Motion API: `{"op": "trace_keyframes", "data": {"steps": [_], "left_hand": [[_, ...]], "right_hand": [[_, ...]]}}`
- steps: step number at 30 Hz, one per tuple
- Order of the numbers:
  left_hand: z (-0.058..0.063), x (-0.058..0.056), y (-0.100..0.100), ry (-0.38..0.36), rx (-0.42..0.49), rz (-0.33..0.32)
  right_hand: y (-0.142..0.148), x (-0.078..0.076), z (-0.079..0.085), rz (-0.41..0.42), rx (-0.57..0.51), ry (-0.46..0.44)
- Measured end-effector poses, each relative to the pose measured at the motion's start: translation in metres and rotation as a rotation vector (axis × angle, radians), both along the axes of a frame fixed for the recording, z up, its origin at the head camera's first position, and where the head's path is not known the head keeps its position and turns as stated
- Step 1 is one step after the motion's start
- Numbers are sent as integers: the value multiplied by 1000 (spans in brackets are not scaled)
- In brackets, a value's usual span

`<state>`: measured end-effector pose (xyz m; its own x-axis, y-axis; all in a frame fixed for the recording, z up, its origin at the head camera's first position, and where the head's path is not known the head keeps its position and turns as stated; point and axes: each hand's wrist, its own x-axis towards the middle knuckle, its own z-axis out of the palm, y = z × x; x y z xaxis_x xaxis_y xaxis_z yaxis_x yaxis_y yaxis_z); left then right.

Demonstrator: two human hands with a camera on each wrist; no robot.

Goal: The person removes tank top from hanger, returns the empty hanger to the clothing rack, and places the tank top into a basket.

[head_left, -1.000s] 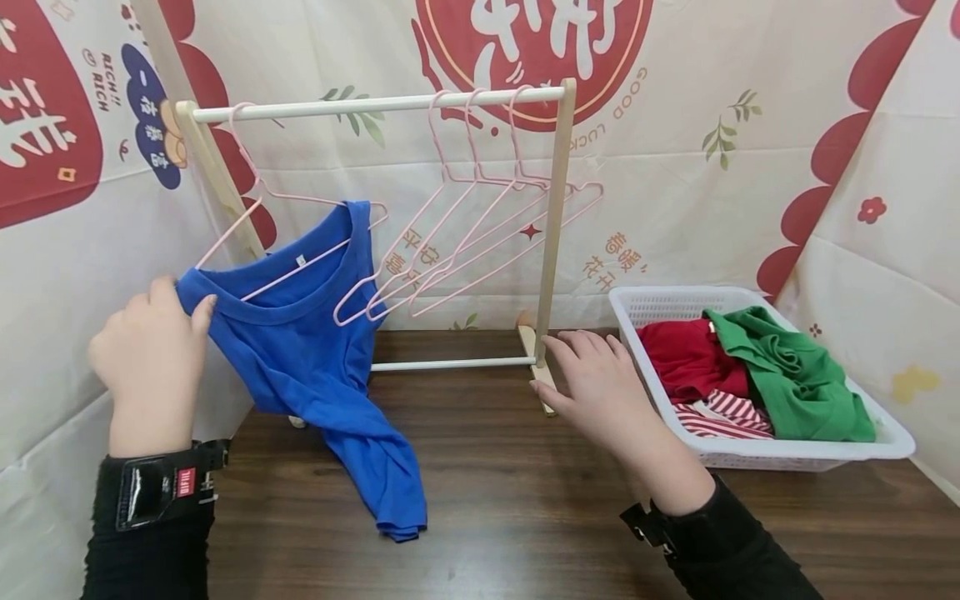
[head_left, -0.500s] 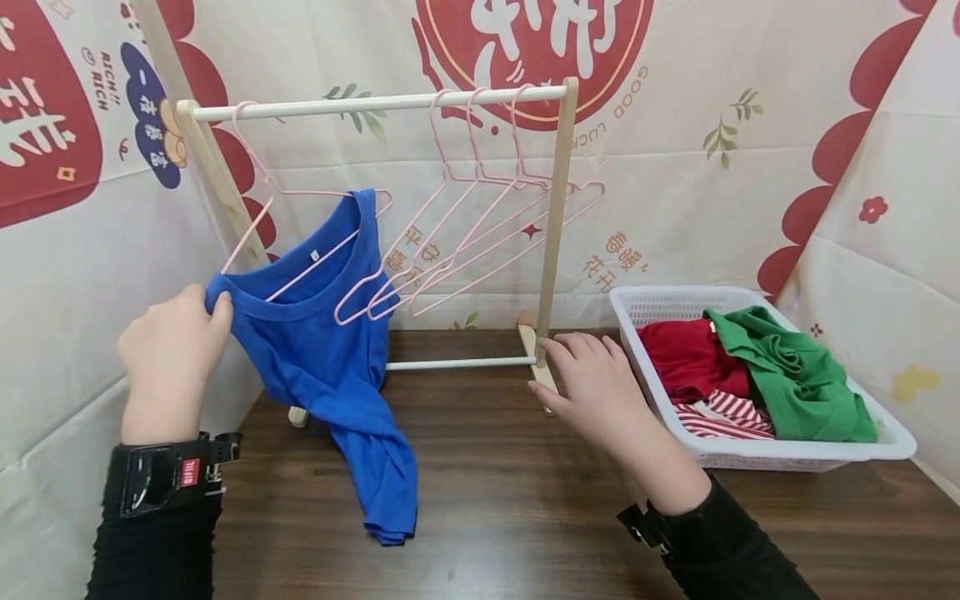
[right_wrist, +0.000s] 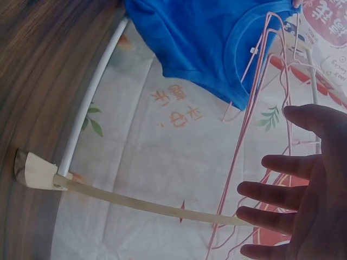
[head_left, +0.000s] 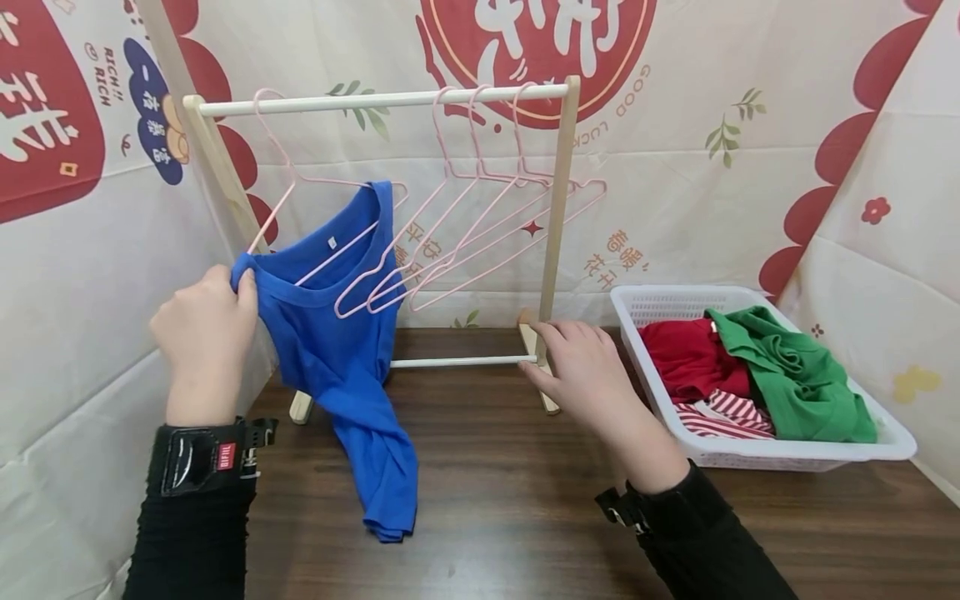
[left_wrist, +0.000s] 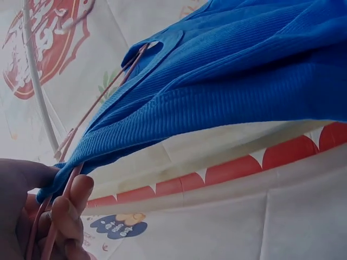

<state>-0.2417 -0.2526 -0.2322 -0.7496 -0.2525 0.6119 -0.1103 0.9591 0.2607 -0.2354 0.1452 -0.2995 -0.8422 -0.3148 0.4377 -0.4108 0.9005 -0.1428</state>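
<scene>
A blue shirt (head_left: 330, 325) hangs on a pink hanger (head_left: 272, 215) hooked over the rack's top bar (head_left: 322, 103). My left hand (head_left: 206, 337) pinches the garment's left shoulder together with the end of the hanger. In the left wrist view, the pink wire passes through the blue fabric (left_wrist: 217, 97) and between the fingers (left_wrist: 68, 214). One sleeve droops low over the table. My right hand (head_left: 588, 367), holding nothing, is beside the foot of the rack's right post (head_left: 558, 208), its fingers spread in the right wrist view.
Several bare pink hangers (head_left: 518, 137) hang near the right end of the bar, overlapping the shirt's edge. A white basket (head_left: 795, 450) at the right holds a red garment (head_left: 693, 358), a green garment (head_left: 802, 383) and a striped one (head_left: 723, 415). Printed cloth backs the brown table (head_left: 480, 500).
My left hand has moved to the right with the shirt's shoulder, and the hanger has slid right along the bar. My right hand has shifted slightly left and up.
</scene>
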Motion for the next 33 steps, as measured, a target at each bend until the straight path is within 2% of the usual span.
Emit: {"op": "trace_keyframes", "data": {"steps": [8,14,21,33], "left_hand": [[-2,-1,7,115,23,-4],[-4,9,19,166,18,-51],[-18,22,31,214,45,-74],[-47,27,35,257,103,-91]], "right_hand": [[-2,-4,2,0,-23,-16],[0,-5,3,17,-32,0],[7,-6,0,53,-53,-9],[19,-2,-9,47,-83,-3]]}}
